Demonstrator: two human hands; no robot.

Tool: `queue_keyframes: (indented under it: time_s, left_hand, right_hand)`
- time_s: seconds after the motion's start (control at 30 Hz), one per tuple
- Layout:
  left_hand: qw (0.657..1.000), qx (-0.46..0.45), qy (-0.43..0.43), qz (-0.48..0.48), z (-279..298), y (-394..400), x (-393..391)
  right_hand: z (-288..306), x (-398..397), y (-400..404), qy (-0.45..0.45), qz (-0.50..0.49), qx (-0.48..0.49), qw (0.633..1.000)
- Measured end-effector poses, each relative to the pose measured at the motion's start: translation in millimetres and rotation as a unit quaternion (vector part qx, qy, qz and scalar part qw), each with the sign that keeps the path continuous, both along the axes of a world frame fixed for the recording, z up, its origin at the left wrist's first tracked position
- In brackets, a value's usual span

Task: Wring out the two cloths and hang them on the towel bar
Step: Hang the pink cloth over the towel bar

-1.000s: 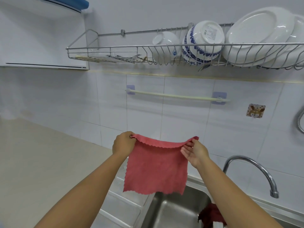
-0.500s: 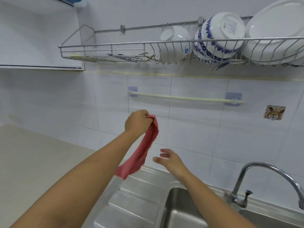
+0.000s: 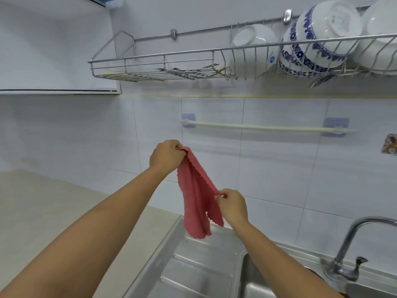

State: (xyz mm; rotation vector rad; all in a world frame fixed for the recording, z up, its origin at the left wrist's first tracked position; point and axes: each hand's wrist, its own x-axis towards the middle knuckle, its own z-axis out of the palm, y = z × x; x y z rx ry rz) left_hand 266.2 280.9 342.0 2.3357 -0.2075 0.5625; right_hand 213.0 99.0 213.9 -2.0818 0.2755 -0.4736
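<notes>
The red cloth [image 3: 196, 196] hangs in the air above the steel draining board [image 3: 193, 267], below and a little left of the towel bar [image 3: 264, 127] and not touching it. The left hand [image 3: 166, 157] is closed in a fist around the cloth's top corner, holding it high. The right hand [image 3: 233, 206], lower down, pinches an edge of the cloth between thumb and fingertips, so the fabric runs slanting between the two hands while its loose end drops in folds. The towel bar is bare along its whole length, fixed to the white tiled wall by two pale blue pads. Above it a wire dish rack [image 3: 163, 65] carries a white bowl [image 3: 252, 48] and a blue-patterned bowl [image 3: 318, 39]. At lower right stands a faucet [image 3: 352, 250] beside the sink [image 3: 253, 284]; a dark red scrap at the bottom edge may be the second cloth, though too little shows to be sure. The beige table [image 3: 43, 211] lies to the left.
</notes>
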Motion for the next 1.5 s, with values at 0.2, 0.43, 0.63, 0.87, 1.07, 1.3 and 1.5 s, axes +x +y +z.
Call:
queue_keyframes:
  time_s: [0.2,0.43,0.63,0.87,1.07,1.3,1.5]
  left_hand:
    - [0.999,-0.007,0.032,0.007,-18,0,17]
    - [0.999,-0.036,0.016,0.017,-32,-18,38]
    - [0.981,-0.187,0.045,-0.016,-4,-49,60]
    - [0.916,-0.366,0.085,-0.138,24,-103,92]
    - [0.985,-0.047,-0.076,-0.144,15,-132,124]
    - [0.963,0.122,-0.230,-0.069,8,-130,154]
    - [0.959,0.169,-0.227,-0.027,21,-134,166]
  right_hand:
    - [36,15,-39,-0.024,-0.100,0.106,0.989]
    - [61,17,-61,-0.114,-0.130,0.004,0.985]
    - [116,36,-80,-0.219,-0.150,-0.050,0.963]
    - [147,70,-117,-0.211,-0.180,-0.189,0.942]
    - [146,91,-141,-0.202,-0.199,-0.318,0.905]
    - [135,112,-165,-0.195,-0.213,-0.419,0.861]
    - [130,124,-167,-0.179,-0.245,-0.446,0.842]
